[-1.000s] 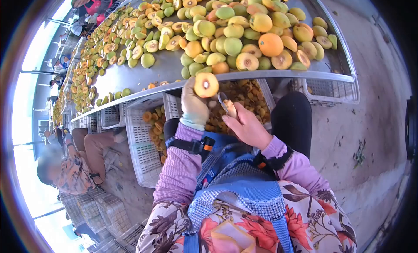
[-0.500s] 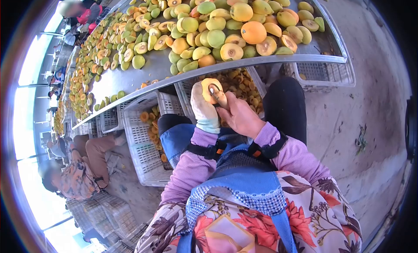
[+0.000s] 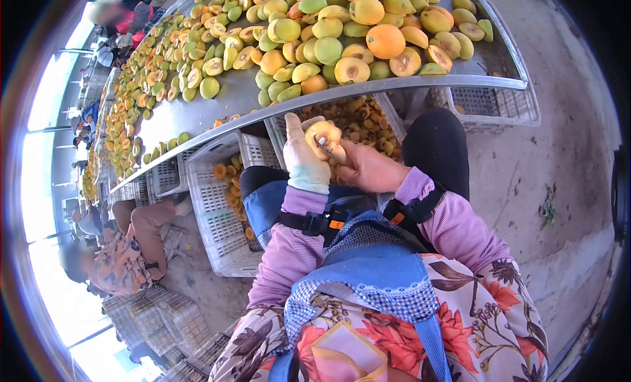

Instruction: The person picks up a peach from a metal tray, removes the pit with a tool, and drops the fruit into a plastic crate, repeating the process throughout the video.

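Observation:
My left hand [image 3: 303,157], in a pale glove, holds a yellow peach half [image 3: 319,131] with its cut face up. One gloved finger stands out straight beside the fruit. My right hand [image 3: 376,169], bare, is closed around a small pitting tool, mostly hidden by the fingers and fruit. A thin part of its metal [image 3: 327,150] shows at the peach half's centre, near a pale spot. Both hands are close together above my lap, in front of the table edge.
A metal table [image 3: 473,81] carries many cut peaches [image 3: 353,70]. Below it stand a white crate [image 3: 220,250] with fruit pieces, a crate of orange halves [image 3: 374,122], and another crate [image 3: 519,112] at right. A seated person [image 3: 125,267] works at left.
The peach half has turned in my left hand, and one gloved finger has lifted away. My right hand has shifted slightly right and down; the tool's curved blade no longer shows clearly.

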`<state>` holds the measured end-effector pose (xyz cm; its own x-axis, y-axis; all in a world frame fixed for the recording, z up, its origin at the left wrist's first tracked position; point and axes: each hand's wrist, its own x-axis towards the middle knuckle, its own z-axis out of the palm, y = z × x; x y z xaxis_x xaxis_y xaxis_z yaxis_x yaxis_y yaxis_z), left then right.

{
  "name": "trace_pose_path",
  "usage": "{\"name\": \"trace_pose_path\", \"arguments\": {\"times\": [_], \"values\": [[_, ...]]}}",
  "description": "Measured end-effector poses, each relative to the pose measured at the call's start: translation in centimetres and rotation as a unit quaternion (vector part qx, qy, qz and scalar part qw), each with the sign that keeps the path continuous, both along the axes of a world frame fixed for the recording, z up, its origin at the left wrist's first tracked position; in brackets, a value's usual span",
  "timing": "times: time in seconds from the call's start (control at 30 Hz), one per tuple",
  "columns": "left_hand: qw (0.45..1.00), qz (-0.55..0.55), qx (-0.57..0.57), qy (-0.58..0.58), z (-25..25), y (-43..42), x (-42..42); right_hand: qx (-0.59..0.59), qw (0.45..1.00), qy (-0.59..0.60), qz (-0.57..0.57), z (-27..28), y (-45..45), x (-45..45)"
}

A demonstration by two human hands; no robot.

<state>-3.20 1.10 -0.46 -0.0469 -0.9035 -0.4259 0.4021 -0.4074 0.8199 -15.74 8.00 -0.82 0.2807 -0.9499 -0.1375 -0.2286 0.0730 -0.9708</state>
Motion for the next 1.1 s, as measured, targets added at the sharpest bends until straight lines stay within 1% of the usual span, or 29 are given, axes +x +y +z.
{"name": "trace_pose_path", "arguments": {"times": [0.03,0.13,0.23,0.27,0.33,0.37,0.4,0.43,0.5,0.53,0.63,0.77,0.8,0.83,0.9,0.93,0.97,1.03,1.07,1.1], "values": [[0.999,-0.004,0.034,0.033,0.3,-0.1,0.1,-0.018,1.0,0.026,-0.003,0.0,0.1,0.0],[0.99,-0.113,0.041,-0.068,0.3,-1.1,1.1,0.01,0.994,0.108,0.018,0.4,0.8,0.5],[0.974,-0.176,0.006,-0.142,0.1,-1.8,1.0,0.029,0.998,0.051,0.02,-0.5,0.8,0.4],[0.977,-0.172,-0.009,-0.126,0.2,-1.6,1.0,0.018,0.999,0.03,0.011,-0.8,0.7,0.5],[0.984,-0.129,-0.08,-0.096,0.1,-0.6,0.6,-0.002,1.0,-0.013,-0.008,-1.0,0.6,0.6],[0.984,-0.107,-0.116,-0.081,0.2,-0.1,0.6,0.096,0.992,-0.08,0.017,-0.8,0.7,0.3],[0.979,-0.107,-0.137,-0.102,0.4,0.1,0.6,0.192,0.969,-0.147,0.042,0.2,0.6,-0.1],[0.973,-0.117,-0.164,-0.112,-0.1,-0.1,0.7,0.286,0.932,-0.213,0.066,1.0,0.6,-0.4],[0.957,-0.134,-0.217,-0.135,-1.0,-0.5,0.9,0.358,0.884,-0.296,0.049,1.7,0.7,-0.6],[0.961,-0.147,-0.201,-0.122,-0.8,-0.6,1.1,0.391,0.856,-0.335,0.04,1.8,0.5,-0.7],[0.97,-0.175,-0.17,-0.018,-0.9,-1.1,1.5,0.429,0.796,-0.42,0.079,1.1,0.3,-1.0],[0.959,-0.21,-0.192,0.013,-0.4,-1.1,1.7,0.412,0.774,-0.468,0.11,0.7,0.5,-1.2],[0.953,-0.219,-0.208,-0.011,-0.1,-1.1,1.7,0.409,0.766,-0.482,0.12,0.4,0.6,-1.2],[0.958,-0.213,-0.192,0.019,0.1,-0.9,1.6,0.406,0.757,-0.495,0.13,0.3,0.7,-1.3],[0.963,-0.202,-0.161,0.076,0.8,-0.4,1.3,0.39,0.77,-0.491,0.122,0.5,1.1,-1.3],[0.97,-0.183,-0.14,0.081,1.3,0.0,1.0,0.382,0.776,-0.488,0.119,0.7,1.3,-1.2],[0.982,-0.144,-0.113,0.049,1.2,0.1,0.6,0.38,0.803,-0.447,0.105,0.8,1.5,-1.2],[0.965,-0.133,-0.205,-0.094,0.0,0.6,0.5,0.371,0.852,-0.361,0.076,1.2,1.8,-1.1],[0.907,-0.17,-0.324,-0.208,-0.2,0.7,1.0,0.395,0.84,-0.368,0.056,1.8,2.2,-0.8],[0.825,-0.229,-0.426,-0.293,0.2,0.3,1.7,0.411,0.821,-0.389,0.076,1.7,2.2,-0.9]]}}
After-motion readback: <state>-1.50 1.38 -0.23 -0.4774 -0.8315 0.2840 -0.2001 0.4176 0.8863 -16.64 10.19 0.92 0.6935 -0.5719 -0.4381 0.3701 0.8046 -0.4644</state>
